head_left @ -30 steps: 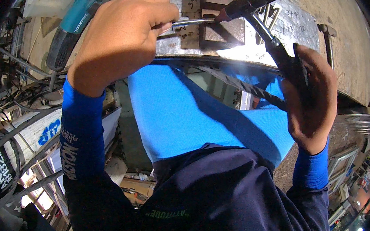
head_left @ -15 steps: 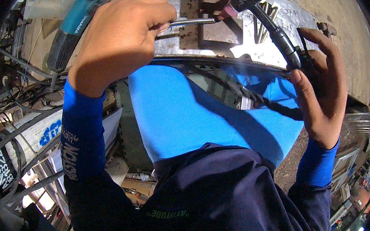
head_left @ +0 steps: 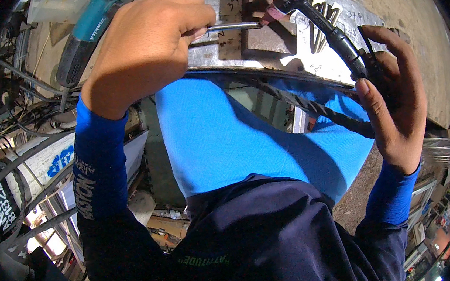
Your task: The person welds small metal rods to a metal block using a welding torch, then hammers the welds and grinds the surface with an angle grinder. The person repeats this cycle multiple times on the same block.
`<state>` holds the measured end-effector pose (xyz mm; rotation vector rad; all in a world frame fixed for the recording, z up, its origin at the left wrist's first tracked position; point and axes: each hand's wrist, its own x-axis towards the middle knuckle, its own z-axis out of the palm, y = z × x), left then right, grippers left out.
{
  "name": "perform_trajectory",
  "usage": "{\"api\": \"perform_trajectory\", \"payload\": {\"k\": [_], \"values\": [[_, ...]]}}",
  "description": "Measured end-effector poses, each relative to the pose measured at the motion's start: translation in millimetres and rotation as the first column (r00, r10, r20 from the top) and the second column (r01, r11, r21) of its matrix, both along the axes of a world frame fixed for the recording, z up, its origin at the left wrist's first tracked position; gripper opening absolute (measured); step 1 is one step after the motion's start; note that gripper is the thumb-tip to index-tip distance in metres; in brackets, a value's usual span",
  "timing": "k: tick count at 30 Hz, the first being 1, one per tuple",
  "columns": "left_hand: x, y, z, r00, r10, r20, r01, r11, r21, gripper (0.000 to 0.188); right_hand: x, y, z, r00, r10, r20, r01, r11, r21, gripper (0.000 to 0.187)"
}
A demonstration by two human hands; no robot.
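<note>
My left hand [head_left: 148, 47] is closed, pinching a short shiny metal rod [head_left: 235, 26] that points right across two brown metal blocks [head_left: 269, 43]. In my right hand [head_left: 400, 96] is a black TIG welding torch [head_left: 328, 28], gripped by its handle, the fingers curled round it. The torch's pink nozzle [head_left: 272, 15] sits at the rod's right end, over the blocks; whether they touch I cannot tell. A dark cable [head_left: 331, 119] runs from the torch grip across my blue-clad leg.
Several loose metal rods [head_left: 326, 25] lie right of the blocks on a silvery, hand-marked metal plate [head_left: 354, 19]. A teal and black power tool [head_left: 93, 34] lies left of my left hand. Tangled cables [head_left: 21, 106] fill the left side. A brown work surface [head_left: 428, 56] extends right.
The torch has shifted slightly left at its head, and my right hand has moved a little right and down. My left hand and the rod are almost unmoved.
</note>
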<state>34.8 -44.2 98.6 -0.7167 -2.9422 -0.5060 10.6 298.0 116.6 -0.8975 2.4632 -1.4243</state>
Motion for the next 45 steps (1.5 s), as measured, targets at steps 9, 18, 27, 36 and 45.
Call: {"api": "perform_trajectory", "payload": {"k": [9, 18, 27, 36, 45], "values": [[-1.7, -1.4, 0.0, 1.000, -0.017, -0.018, 0.017, 1.000, -0.009, 0.007, -14.9, 5.0, -7.2, 0.992, 0.115, -0.061, -0.119, 0.990, -0.070, 0.061], [-3.0, -9.3, -4.9, 0.995, -0.059, -0.085, 0.057, 0.998, -0.026, 0.012, -23.5, 11.6, 7.8, 0.961, 0.233, -0.151, -0.217, 0.970, 0.114, 0.059], [-3.9, 0.2, 3.3, 0.999, -0.006, 0.031, 0.007, 1.000, -0.017, 0.006, -18.7, 19.4, -7.1, 0.964, 0.172, -0.204, -0.163, 0.985, 0.060, 0.065], [-0.5, -10.8, -10.7, 1.000, 0.030, -0.006, -0.030, 0.999, 0.027, 0.007, -12.8, 15.7, -7.4, 0.983, 0.153, -0.102, -0.154, 0.988, 0.003, 0.064], [-4.0, -10.3, -8.2, 0.997, 0.047, 0.065, -0.049, 0.999, 0.025, 0.007, -12.4, 15.8, -8.4, 0.976, 0.172, -0.129, -0.171, 0.985, 0.022, 0.064]]}}
